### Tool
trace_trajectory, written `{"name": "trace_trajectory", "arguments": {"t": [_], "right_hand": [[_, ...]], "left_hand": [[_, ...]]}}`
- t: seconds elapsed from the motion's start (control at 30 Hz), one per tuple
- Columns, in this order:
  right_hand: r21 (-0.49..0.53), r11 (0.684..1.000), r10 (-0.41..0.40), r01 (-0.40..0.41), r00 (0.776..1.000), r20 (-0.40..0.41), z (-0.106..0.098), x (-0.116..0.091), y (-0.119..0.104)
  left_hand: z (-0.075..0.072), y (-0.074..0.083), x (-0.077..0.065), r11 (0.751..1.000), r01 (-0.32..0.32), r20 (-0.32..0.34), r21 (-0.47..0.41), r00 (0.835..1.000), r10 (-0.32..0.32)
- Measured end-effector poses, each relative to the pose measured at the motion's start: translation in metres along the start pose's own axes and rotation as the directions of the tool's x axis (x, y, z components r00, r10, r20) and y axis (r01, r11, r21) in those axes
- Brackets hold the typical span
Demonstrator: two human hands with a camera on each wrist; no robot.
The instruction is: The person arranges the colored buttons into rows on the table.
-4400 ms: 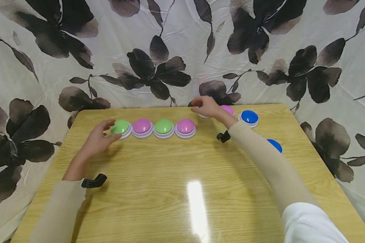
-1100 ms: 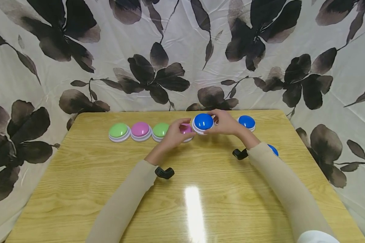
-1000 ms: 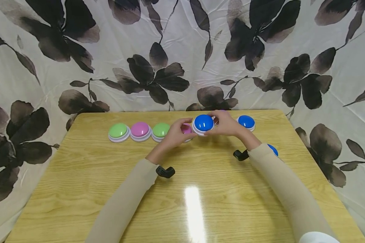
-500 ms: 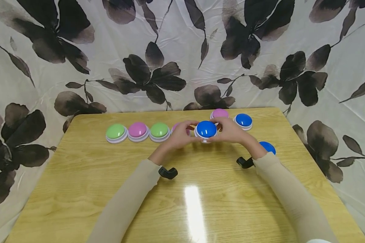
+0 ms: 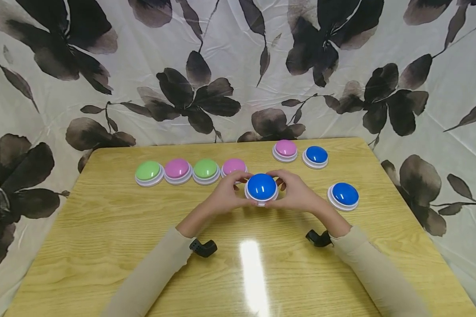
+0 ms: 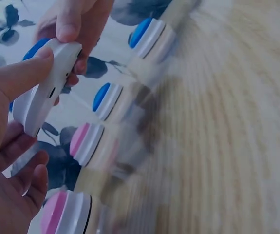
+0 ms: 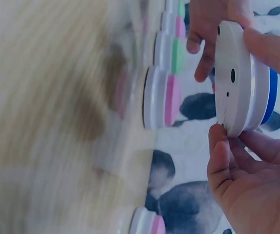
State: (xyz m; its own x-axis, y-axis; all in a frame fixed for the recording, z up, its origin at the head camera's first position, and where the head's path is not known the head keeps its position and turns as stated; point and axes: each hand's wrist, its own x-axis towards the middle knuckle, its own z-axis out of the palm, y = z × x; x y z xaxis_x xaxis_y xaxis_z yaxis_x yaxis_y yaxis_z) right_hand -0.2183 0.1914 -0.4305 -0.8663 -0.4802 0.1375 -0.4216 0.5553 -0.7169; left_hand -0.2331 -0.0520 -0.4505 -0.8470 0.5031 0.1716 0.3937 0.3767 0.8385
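Between both hands is a round push button [image 5: 261,186] with a blue dome and a white base. My left hand [image 5: 227,194] grips its left rim, thumb toward me. From the other side my right hand [image 5: 297,193] pinches the right rim the same way. Both wrist views show the button raised off the table, its white underside with small dark holes turned partly to the right wrist camera. Just behind the left hand, a pink button [image 5: 234,166] is partly hidden by the fingers.
Left of that pink button, a green button [image 5: 206,169], a pink one [image 5: 177,169] and another green one [image 5: 148,171] form a row on the wooden table [image 5: 150,237]. At right sit a pink button [image 5: 285,149] and two blue ones, one farther back [image 5: 316,155]. Floral cloth hangs behind.
My right hand has brought the blue button from the back of the table toward me. My left hand has left the green button at the left and now holds the blue one too.
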Motion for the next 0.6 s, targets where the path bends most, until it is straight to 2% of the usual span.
{"name": "trace_trajectory", "arguments": {"t": [0.23, 0.43, 0.6], "right_hand": [[0.034, 0.999, 0.021, -0.02, 0.999, -0.039, 0.024, -0.008, -0.009], [0.047, 0.998, 0.038, -0.036, 0.998, -0.041, 0.045, -0.006, -0.018], [0.044, 0.992, 0.122, -0.12, 0.992, -0.037, 0.049, 0.002, -0.027]], "left_hand": [[-0.005, -0.005, -0.021, 1.0, -0.019, -0.004, 0.016, 1.0, 0.019], [-0.011, -0.017, -0.039, 0.999, 0.023, -0.002, 0.031, 1.0, -0.023], [-0.018, -0.022, -0.041, 0.999, 0.029, 0.001, 0.024, 1.0, -0.029]]}}
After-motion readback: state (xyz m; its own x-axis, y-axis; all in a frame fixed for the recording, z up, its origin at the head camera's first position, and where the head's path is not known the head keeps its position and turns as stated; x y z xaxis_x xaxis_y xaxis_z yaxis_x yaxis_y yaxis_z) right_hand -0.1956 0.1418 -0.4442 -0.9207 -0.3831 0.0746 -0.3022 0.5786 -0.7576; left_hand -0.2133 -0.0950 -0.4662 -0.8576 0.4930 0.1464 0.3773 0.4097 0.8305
